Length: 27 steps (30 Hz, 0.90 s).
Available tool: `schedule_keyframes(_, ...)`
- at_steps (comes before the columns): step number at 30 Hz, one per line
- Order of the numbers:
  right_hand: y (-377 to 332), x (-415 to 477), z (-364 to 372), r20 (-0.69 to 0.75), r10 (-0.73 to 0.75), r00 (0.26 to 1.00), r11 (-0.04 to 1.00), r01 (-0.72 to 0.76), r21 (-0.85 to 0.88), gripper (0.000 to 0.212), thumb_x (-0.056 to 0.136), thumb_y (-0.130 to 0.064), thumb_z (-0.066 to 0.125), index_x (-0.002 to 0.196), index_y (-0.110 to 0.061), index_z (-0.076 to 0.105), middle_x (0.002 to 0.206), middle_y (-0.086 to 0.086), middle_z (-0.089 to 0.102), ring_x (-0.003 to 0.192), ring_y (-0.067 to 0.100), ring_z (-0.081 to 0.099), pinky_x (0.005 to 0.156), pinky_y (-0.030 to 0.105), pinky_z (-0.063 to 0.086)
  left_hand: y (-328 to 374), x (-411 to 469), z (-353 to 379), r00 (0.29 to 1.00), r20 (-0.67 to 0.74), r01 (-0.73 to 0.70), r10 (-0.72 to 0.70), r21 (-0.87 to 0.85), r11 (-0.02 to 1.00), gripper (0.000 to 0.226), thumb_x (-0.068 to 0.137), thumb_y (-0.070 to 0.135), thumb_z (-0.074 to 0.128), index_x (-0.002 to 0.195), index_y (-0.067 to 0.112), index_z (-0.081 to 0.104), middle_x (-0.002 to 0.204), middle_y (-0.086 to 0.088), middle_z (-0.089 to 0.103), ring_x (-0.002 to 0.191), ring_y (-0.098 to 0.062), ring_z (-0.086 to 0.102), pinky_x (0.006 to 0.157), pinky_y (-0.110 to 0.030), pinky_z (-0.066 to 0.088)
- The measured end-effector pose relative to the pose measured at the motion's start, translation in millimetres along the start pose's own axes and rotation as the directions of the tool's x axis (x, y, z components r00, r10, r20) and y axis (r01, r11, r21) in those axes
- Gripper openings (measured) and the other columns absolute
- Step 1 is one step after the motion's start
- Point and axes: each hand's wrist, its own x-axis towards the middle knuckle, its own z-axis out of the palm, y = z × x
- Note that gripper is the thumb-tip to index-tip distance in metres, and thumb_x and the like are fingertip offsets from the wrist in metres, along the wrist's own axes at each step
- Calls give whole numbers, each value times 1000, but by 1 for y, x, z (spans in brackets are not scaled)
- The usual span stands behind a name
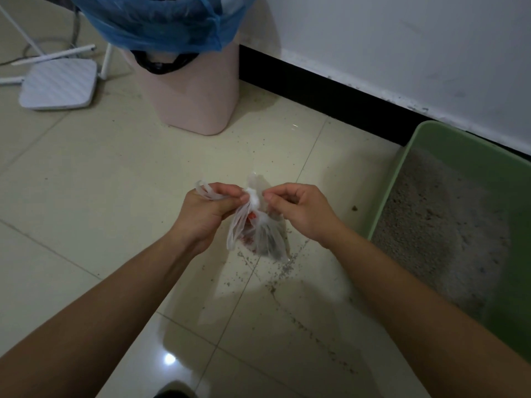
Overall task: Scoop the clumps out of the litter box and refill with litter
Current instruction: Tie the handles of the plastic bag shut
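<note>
Both hands — left hand (205, 209), right hand (298, 209) — pinching bag (258, 234) knot.

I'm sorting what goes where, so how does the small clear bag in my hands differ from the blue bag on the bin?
The small clear bag hangs between the left hand and right hand, twisted shut at its neck; the blue bag is stretched over the rim of the pink bin. The clear bag is see-through, showing dark contents and red print; the blue one is tinted. The clear bag looks much smaller. Both are thin plastic.
</note>
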Motion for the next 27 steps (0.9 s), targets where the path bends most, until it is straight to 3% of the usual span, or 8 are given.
schedule_keyframes(5, -7, 5, 7, 9, -13, 1000, 1000, 12, 20, 21, 91, -9, 69, 110, -4, 73, 79, 0, 71, 63, 5, 65, 60, 15, 51, -1, -1, -2, 998, 54, -26, 26, -9, 1000, 27, 76, -13, 69, 61, 8, 60, 83, -9, 69, 83, -23, 68, 75, -28, 56)
schedule_keyframes(9, -10, 6, 3, 43, -18, 999, 1000, 18, 1, 20, 89, -10, 72, 107, -3, 74, 81, 1, 73, 67, 7, 67, 63, 17, 52, 1, 0, -6, 998, 59, -31, 29, 20, 999, 26, 75, -12, 69, 62, 8, 61, 87, -14, 69, 85, -27, 68, 75, -29, 56)
schedule_keyframes(15, -27, 8, 1, 80, -88, 993, 943, 109, -315, 4, 81, -19, 77, 81, -16, 75, 72, -5, 70, 63, 3, 63, 64, 25, 58, 6, 1, -3, 994, 73, -95, 84, 152, 984, 18, 73, -9, 75, 69, 2, 61, 90, -18, 73, 87, -29, 71, 77, -33, 57)
schedule_keyframes(17, -31, 11, -4, 101, -217, 971, 807, 237, -542, 6, 80, -24, 73, 80, -18, 72, 71, -6, 66, 65, 7, 61, 65, 29, 57, 12, 1, -4, 989, 102, -122, 103, 198, 973, 19, 72, -7, 77, 71, 1, 60, 90, -19, 73, 87, -31, 72, 77, -34, 58)
schedule_keyframes(19, -30, 13, -8, 201, -347, 916, 578, 377, -724, 13, 81, -26, 68, 84, -13, 69, 74, -2, 61, 67, 14, 57, 65, 32, 51, 15, 2, -7, 987, 132, -123, 92, 253, 960, 18, 73, -8, 76, 72, 1, 60, 89, -21, 73, 87, -32, 72, 77, -36, 58)
schedule_keyframes(22, -17, 14, -8, 372, -290, 882, 310, 454, -835, 21, 85, -26, 59, 91, -6, 62, 78, 4, 51, 68, 20, 49, 59, 34, 43, 9, -1, -11, 986, 161, -84, 31, 333, 939, 16, 73, -11, 75, 74, -2, 62, 88, -23, 72, 88, -38, 71, 79, -44, 59)
schedule_keyframes(24, -8, 13, -5, 393, -293, 872, 227, 463, -857, 19, 83, -22, 61, 89, -4, 60, 76, 5, 45, 65, 19, 41, 56, 32, 33, 4, -3, -11, 988, 153, -61, 6, 355, 933, 16, 73, -11, 75, 72, 0, 63, 86, -25, 72, 87, -42, 70, 80, -50, 58)
schedule_keyframes(27, 1, 15, -1, 369, -385, 846, 183, 462, -868, 19, 68, -15, 72, 77, -3, 59, 68, 9, 49, 60, 17, 34, 52, 27, 29, 2, -2, -10, 991, 130, -37, -9, 350, 936, 17, 73, -11, 75, 71, 0, 62, 86, -27, 71, 88, -46, 68, 80, -51, 58)
